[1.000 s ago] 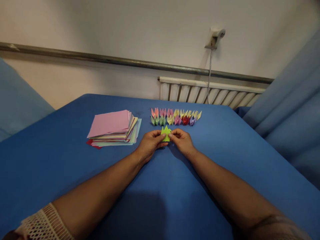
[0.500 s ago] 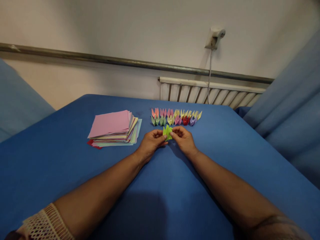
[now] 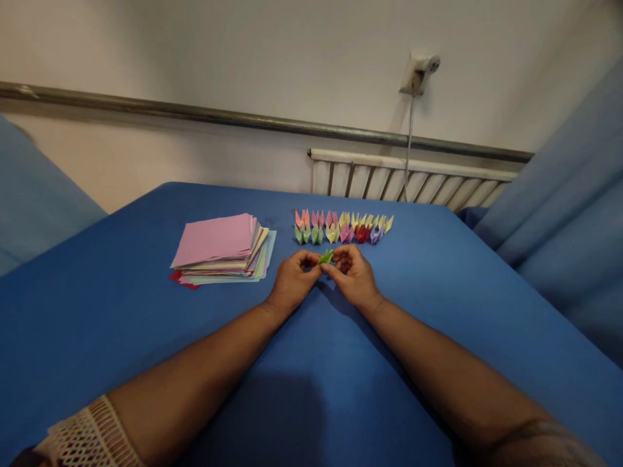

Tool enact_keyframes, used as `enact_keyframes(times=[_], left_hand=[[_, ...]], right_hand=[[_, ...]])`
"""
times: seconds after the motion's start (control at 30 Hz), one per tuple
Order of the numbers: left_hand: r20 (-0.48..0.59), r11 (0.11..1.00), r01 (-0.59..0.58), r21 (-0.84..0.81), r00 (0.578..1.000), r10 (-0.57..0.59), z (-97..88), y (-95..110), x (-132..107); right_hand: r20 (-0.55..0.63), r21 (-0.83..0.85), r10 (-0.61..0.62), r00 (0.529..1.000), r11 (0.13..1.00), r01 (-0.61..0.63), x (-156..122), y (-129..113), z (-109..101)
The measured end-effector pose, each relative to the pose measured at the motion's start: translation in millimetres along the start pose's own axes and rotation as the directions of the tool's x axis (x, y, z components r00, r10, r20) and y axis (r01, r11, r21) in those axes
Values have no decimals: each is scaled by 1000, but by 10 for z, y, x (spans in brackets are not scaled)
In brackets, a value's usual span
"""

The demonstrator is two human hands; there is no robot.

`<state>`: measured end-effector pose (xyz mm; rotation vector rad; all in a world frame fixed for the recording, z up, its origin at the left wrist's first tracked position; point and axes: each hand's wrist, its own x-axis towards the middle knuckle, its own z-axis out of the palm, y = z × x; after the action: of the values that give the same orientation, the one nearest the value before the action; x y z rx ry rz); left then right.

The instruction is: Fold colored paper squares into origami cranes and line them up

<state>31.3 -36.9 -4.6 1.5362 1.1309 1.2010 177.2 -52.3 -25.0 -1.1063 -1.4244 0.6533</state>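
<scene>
A blue table bears stacked papers, pink on top, left of the left hand and, just beyond both that and the right hand, two rows of folded cranes.

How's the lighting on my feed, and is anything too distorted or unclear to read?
Head view: dim light, with a broad dark shadow low on the blue cover; head view: wide-angle stretch toward the edges; head view: the green paper between left hand and right hand looks small, its folds hard to read.
</scene>
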Motion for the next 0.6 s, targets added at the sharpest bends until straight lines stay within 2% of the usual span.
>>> enact_keyframes(times=[0.13, 0.47, 0.6], left_hand=[[-4, 1000, -1, -3, 1000, 1, 14, -22, -12], [-12, 999, 19, -27, 1000, -19, 27, -111, 10], [-20, 998, 22, -54, 1000, -23, 33, -94, 3]], right_hand=[[-21, -58, -4, 1000, 998, 2, 13, 19, 2], [-61, -82, -1, 998, 997, -4, 1, -20, -6], [-54, -94, -68, 996, 994, 63, -7, -52, -11]])
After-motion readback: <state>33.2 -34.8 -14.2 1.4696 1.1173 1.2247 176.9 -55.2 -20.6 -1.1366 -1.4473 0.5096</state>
